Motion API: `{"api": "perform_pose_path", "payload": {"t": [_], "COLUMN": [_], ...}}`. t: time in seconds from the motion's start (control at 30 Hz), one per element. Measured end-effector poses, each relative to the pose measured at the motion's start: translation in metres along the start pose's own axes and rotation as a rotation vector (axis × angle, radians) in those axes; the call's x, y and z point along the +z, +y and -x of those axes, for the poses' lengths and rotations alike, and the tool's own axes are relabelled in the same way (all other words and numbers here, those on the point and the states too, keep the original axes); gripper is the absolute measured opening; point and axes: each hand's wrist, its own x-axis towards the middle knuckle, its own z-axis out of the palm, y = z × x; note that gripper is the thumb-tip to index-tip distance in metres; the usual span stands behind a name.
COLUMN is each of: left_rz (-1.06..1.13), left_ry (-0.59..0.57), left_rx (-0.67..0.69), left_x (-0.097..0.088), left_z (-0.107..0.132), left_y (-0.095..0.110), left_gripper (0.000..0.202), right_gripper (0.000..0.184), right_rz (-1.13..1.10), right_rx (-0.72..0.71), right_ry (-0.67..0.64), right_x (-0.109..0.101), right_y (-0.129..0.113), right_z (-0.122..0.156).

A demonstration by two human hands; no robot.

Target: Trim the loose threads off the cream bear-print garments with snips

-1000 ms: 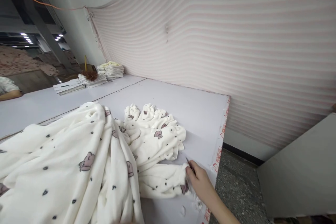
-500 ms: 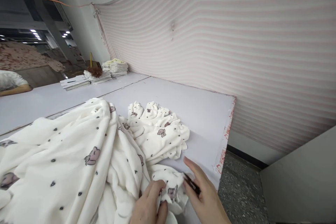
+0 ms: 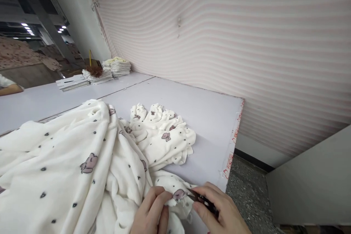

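White soft fabric (image 3: 65,168) printed with pinkish-grey animal figures and small dark marks is heaped across the near left of the table. A smaller gathered part (image 3: 161,139) of the same fabric lies just beyond. My left hand (image 3: 153,208) is closed, pinching a fabric edge (image 3: 171,182) near the front of the table. In my right hand (image 3: 219,208) is a pair of dark thread snips (image 3: 204,201), the fingers closed round it. Its pointed blades reach left to the fabric beside my left fingertips. I cannot tell whether the tips touch the cloth.
The pale table (image 3: 208,117) ends on the right at an edge with red-printed tape (image 3: 233,142). Stacks of folded cloth (image 3: 117,66) and flat sheets (image 3: 72,82) stand at the back left. Striped cloth (image 3: 219,36) hangs behind. A person's arm (image 3: 12,89) rests at the far left.
My right hand has turned, its fingers closing round the snips, and the blades now point left at the fabric. My left hand keeps its pinch. The view has shifted slightly.
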Motion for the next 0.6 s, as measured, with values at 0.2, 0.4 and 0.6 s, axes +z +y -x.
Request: {"api": "perform_pose_path", "payload": {"t": [0.2,0.4,0.6], "left_rz": [-0.026,0.180,0.847], "left_ry": [-0.061,-0.015,-0.205], "left_rx": [0.052,-0.116,-0.734], "left_x": [-0.005,0.001,-0.001], "left_z": [0.000,0.001,-0.016], "left_y": [-0.002,-0.001,-0.005], "left_gripper": [0.032,0.039,0.031], "right_gripper": [0.024,0.024,0.019], "right_rz": [0.134,0.066,-0.265], "right_rx": [-0.014,0.055,0.054], "right_ry": [-0.098,-0.011,0.194], "right_x": [-0.001,0.008,0.037], "right_y": [-0.008,0.000,0.000], "right_z": [-0.001,-0.003,-0.023]}}
